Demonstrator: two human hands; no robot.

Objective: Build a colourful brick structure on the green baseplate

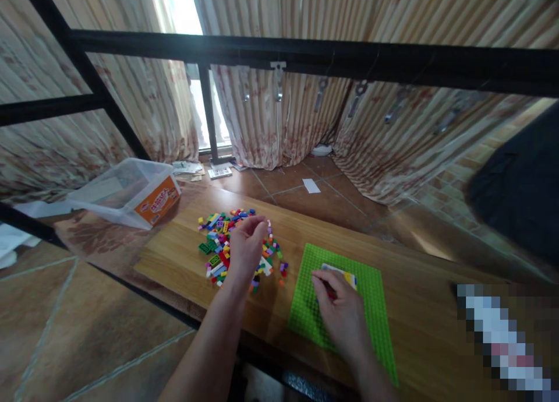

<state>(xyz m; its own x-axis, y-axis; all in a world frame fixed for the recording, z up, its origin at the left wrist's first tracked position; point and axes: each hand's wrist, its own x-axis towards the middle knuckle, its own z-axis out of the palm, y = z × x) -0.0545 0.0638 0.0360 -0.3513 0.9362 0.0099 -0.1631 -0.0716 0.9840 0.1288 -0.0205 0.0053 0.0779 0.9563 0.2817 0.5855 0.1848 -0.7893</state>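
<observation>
Closest to my camera, two bare forearms (213, 335) rise from the bottom edge of the frame. On my feed the right hand (340, 309), right of centre in the lower half, has its fingers bent down over a bright green, rectangular, studded plastic baseplate (378, 326). A small white, yellow and blue piece of brickwork (351, 279) on that plate shows just past the knuckles, and a bit of red peeps out below the fingers; I cannot tell whether they grip it. My view puts the left hand (248, 242) near the middle of the frame, fingers curled in toward the thumb, above a loose heap of small multicoloured plastic bricks (213, 237). Whether it pinches one, I cannot make out.

Plate and heap both lie on a long, light-brown wooden desk (419, 314), the heap left of the plate. Beyond its left end, I see a clear, open plastic box (116, 186) with an orange label (158, 201) resting on a brown, flower-patterned surface (94, 239).

Farther up, a white sheet of paper (311, 186) lies on the brown tiled floor (279, 183). A black metal bar (305, 52) crosses the upper frame, and behind it hang pleated, beige, flower-patterned curtains (271, 122), parted at upper left around a bright window (186, 6).
</observation>
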